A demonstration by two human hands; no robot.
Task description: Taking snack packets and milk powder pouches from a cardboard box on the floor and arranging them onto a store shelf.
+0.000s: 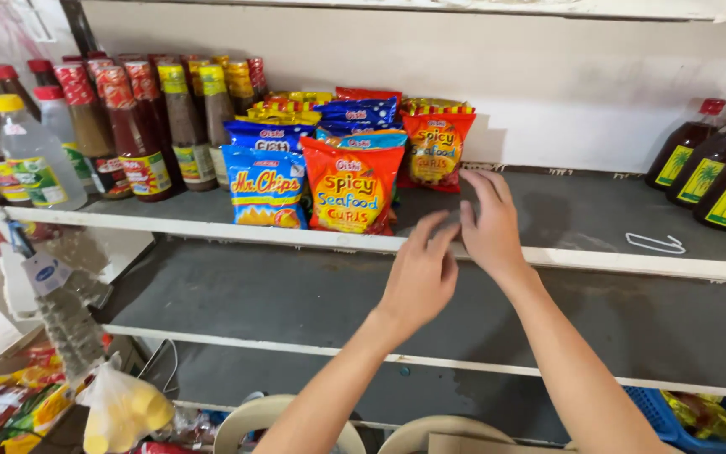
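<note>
My left hand [420, 276] and my right hand [491, 222] reach toward the upper grey shelf [581, 210], fingers apart, holding nothing. They hover close together at the shelf's white front edge, just right of the snack bags. An orange snack bag [350, 187] stands nearest my left hand, with a blue snack bag [266, 187] to its left and a red-and-yellow bag [436, 147] behind. More bags stand in rows behind these.
Sauce and vinegar bottles [132, 126] crowd the shelf's left end; dark bottles with yellow labels [720, 176] stand at the right. A white wire hook [655, 244] lies on the shelf. Below, a second grey shelf [279, 294], a blue crate [665, 416], and plastic bags [119, 408].
</note>
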